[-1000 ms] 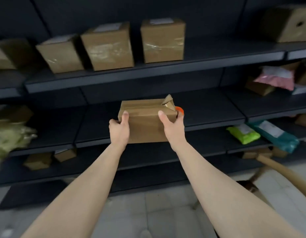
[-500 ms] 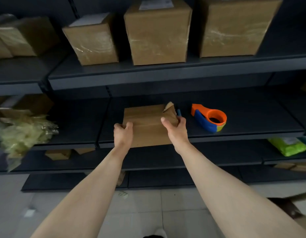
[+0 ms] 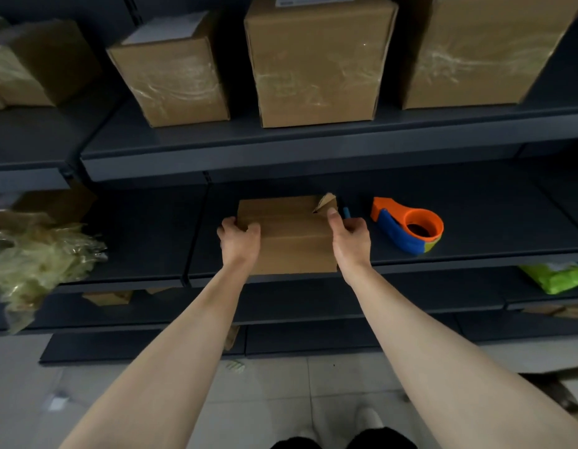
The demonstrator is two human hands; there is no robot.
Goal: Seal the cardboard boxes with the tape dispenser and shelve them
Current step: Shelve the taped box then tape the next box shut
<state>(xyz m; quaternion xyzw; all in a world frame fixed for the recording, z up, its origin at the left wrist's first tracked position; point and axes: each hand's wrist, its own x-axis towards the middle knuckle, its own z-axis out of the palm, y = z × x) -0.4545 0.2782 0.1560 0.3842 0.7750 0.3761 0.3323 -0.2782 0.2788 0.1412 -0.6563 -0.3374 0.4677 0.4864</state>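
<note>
Seemingly, box between left grip, right grip

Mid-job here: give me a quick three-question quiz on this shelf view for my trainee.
1. True or false: the left hand and the right hand both hold the small cardboard box.
2. The tape dispenser lies: (A) right of the box, (B) on top of it, (C) on the upper shelf.
3. Fill in: at the box's far right corner, a flap sticks ____.
Key: 1 true; 2 A; 3 up.
</note>
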